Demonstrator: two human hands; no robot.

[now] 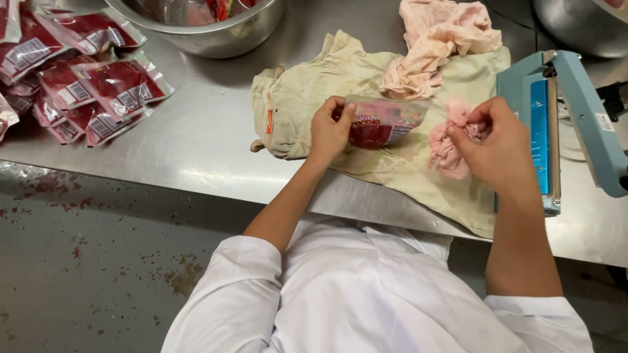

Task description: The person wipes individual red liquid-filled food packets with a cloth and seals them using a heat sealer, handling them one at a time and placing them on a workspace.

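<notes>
At about ten o'clock in the view lies a heap of sealed clear plastic pouches filled with dark red meat (85, 88), each with a white label, spread on the brushed stainless-steel table (196, 137). Toward twelve o'clock, just beyond the heap, stands a round shiny steel mixing bowl (209, 33), its rim cut by the upper edge. Right of centre a stained pale yellow cloth (314, 85) is spread flat on the table, reaching over the near edge at five o'clock. On it, near the middle of the view, rests a clear plastic pouch with red meat and a printed label (383, 121); the left hand (330, 131) pinches that pouch at its left end, thumb and fingers closed on the plastic. At one o'clock a crumpled pale pink rag (435, 39) sits on the far part of the yellow cloth. At three o'clock a small wadded pink cloth (445, 147) lies just beside the pouch's right end, and the right hand (500, 150) grips it with fingers curled around the wad. Farther right, touching the yellow cloth's edge, stands a light blue hinged heat sealer (575, 111) with its arm raised. At two o'clock, a second grey metal bowl (575, 26) shows partly. White sleeves cover both upper arms at six o'clock.
</notes>
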